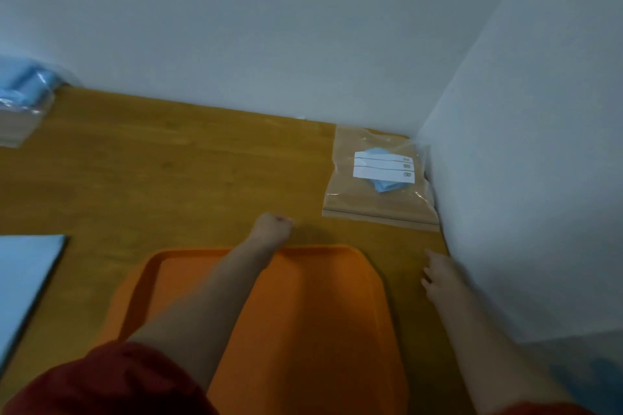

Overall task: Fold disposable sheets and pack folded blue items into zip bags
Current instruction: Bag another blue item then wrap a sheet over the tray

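Underneath everything, a wooden surface (168, 162) runs back to a pale wall corner, and an orange tray (320, 313) lies on its near part. The left arm, in a red sleeve (101, 381), stretches diagonally across the tray, so that the left hand (273, 227) sits just past the tray's far rim. Its fingers are curled into a fist with nothing seen in them, though the view is blurred. The right forearm runs along the wall side. The right hand (438, 274) is low over the surface just right of the tray, its fingers loose, spread and holding nothing. A pale blue sheet (27, 280) lies flat at the left edge. In the far right corner a clear zip bag (357, 202) lies against the wall, holding a folded blue item (387, 185) under its white label (382, 166), well apart from both hands.
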